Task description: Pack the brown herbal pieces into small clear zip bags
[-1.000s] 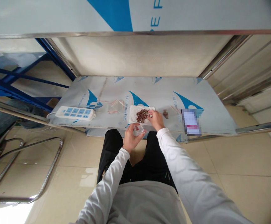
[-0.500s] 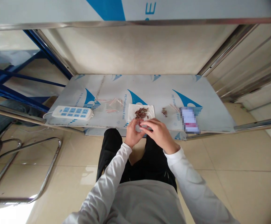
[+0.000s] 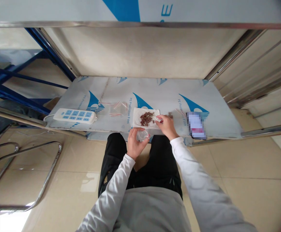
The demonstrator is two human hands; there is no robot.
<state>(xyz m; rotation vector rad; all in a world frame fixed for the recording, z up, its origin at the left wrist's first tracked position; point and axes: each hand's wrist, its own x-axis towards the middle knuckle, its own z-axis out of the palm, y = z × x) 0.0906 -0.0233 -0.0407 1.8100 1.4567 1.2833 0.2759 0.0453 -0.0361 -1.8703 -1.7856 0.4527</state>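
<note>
My left hand (image 3: 135, 145) is closed on a small clear plastic bag (image 3: 142, 135), held just past the front edge of the shelf. My right hand (image 3: 166, 125) reaches over the right edge of a white sheet (image 3: 136, 117). Its fingertips are pinched together beside a heap of small brown metallic pieces (image 3: 146, 119); what they grip, if anything, is too small to make out. A smaller cluster of similar pieces (image 3: 170, 114) lies just beyond my right hand, partly hidden by it.
More clear bags with pinkish edges (image 3: 118, 109) lie to the left on the film-covered shelf (image 3: 140, 87). A white power strip (image 3: 75, 116) sits at the left end. On the right lies a blurred phone (image 3: 196, 125). An upper shelf (image 3: 70, 13) overhangs the back.
My hands were together around the bag and have come apart. The right one has moved up and right to the sheet's edge, while the left keeps the bag.
</note>
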